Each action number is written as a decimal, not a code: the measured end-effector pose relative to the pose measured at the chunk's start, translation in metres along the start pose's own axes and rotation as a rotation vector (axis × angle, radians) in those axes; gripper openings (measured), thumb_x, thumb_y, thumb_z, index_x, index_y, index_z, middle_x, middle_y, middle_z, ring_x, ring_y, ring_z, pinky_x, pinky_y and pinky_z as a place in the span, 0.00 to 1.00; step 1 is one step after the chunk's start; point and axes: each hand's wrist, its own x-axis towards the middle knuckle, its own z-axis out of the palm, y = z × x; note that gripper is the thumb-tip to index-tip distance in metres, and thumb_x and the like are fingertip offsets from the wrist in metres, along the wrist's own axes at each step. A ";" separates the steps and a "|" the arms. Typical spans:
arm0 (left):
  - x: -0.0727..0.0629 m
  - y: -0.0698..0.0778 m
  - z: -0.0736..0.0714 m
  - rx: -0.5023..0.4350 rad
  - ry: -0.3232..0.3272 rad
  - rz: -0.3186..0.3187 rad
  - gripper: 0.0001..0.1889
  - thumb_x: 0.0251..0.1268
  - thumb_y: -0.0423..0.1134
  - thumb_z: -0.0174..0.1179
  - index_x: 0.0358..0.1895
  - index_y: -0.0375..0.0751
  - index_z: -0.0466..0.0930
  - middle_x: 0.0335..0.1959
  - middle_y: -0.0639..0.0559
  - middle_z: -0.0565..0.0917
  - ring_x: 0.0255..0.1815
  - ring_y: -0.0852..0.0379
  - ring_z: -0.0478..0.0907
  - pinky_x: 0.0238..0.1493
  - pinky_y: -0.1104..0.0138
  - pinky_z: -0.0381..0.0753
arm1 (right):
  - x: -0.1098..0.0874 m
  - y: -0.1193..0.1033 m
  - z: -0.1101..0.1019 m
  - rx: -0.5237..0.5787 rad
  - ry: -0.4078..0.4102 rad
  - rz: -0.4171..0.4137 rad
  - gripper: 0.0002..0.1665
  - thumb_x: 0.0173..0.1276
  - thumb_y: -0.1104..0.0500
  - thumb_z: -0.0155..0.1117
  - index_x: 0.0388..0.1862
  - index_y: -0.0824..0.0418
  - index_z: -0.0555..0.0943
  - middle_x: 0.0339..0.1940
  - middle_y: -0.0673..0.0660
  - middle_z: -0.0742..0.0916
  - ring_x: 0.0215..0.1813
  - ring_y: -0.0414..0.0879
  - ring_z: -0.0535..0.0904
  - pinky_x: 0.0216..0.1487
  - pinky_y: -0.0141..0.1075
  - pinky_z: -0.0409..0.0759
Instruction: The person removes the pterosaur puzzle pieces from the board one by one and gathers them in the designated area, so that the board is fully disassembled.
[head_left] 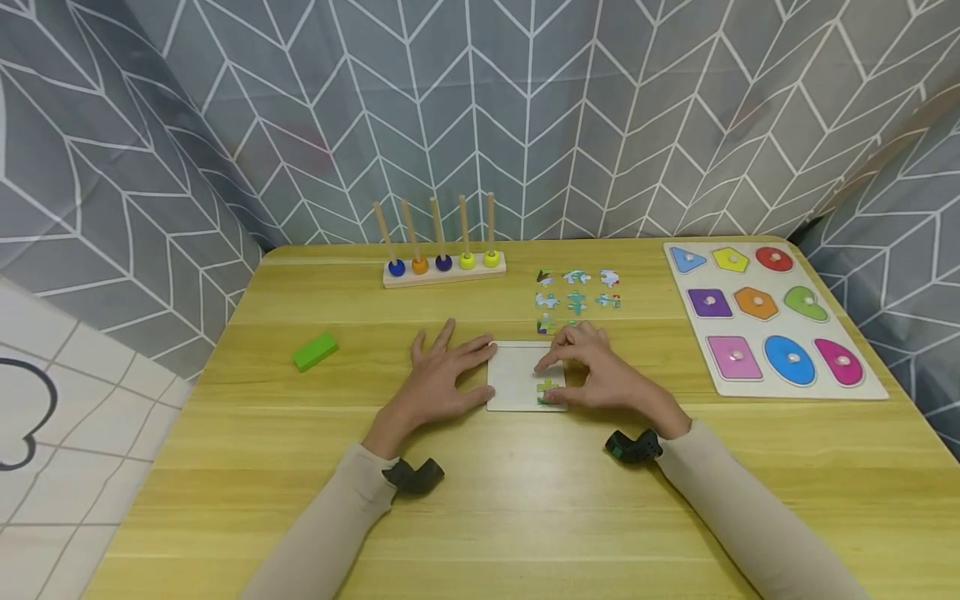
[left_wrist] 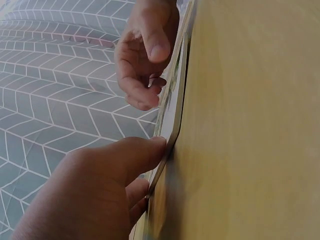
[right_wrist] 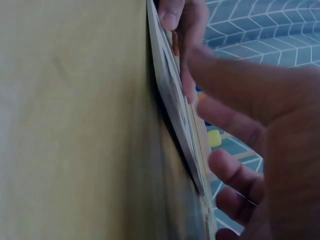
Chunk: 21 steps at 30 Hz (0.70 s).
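Note:
A small white puzzle board (head_left: 514,375) lies on the table between the two hands. One green and yellow jigsaw piece (head_left: 546,388) is in its lower right corner. My left hand (head_left: 442,379) is spread at the board's left side, thumb (left_wrist: 150,152) and fingertips right at the edge. Over the right side, my right hand (head_left: 600,371) has thumb and index finger apart, the thumb tip overlapping the jigsaw piece in the head view. Nothing shows between the right fingers (right_wrist: 235,165) in the wrist views. Behind the board, several loose jigsaw pieces (head_left: 576,300) lie in rows, the nearest partly hidden.
A wooden stand (head_left: 444,273) with upright pegs and coloured rings is at the back. To the left lies a green block (head_left: 315,352). At the right is a knobbed shape board (head_left: 750,337). A patterned grey curtain (head_left: 480,117) hangs beyond the table's far edge.

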 end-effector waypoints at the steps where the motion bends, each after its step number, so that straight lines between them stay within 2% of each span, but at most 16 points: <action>1: 0.000 0.000 0.000 0.001 0.002 0.001 0.35 0.68 0.64 0.56 0.77 0.60 0.66 0.80 0.63 0.63 0.86 0.35 0.39 0.74 0.29 0.29 | 0.000 -0.001 0.000 -0.003 -0.011 -0.004 0.17 0.52 0.47 0.83 0.42 0.42 0.90 0.46 0.47 0.80 0.50 0.45 0.64 0.50 0.45 0.53; 7: -0.001 0.001 -0.001 0.004 -0.002 -0.002 0.35 0.68 0.63 0.56 0.77 0.60 0.66 0.80 0.63 0.64 0.86 0.35 0.39 0.74 0.29 0.29 | 0.001 -0.007 0.001 -0.016 -0.058 -0.030 0.22 0.44 0.41 0.87 0.39 0.40 0.89 0.43 0.45 0.79 0.45 0.42 0.62 0.47 0.43 0.51; 14: 0.000 0.002 -0.001 0.006 -0.002 -0.005 0.35 0.68 0.63 0.57 0.77 0.60 0.67 0.80 0.63 0.64 0.85 0.35 0.39 0.74 0.29 0.29 | 0.001 -0.009 0.000 -0.014 -0.079 -0.043 0.21 0.46 0.45 0.87 0.38 0.44 0.88 0.42 0.44 0.80 0.44 0.41 0.61 0.49 0.44 0.50; 21: 0.000 0.001 0.000 0.005 0.004 -0.002 0.35 0.68 0.63 0.57 0.76 0.60 0.67 0.80 0.63 0.64 0.85 0.35 0.40 0.74 0.29 0.29 | 0.000 -0.010 0.001 0.003 -0.095 -0.005 0.21 0.46 0.49 0.87 0.38 0.46 0.88 0.41 0.42 0.82 0.47 0.41 0.63 0.51 0.44 0.50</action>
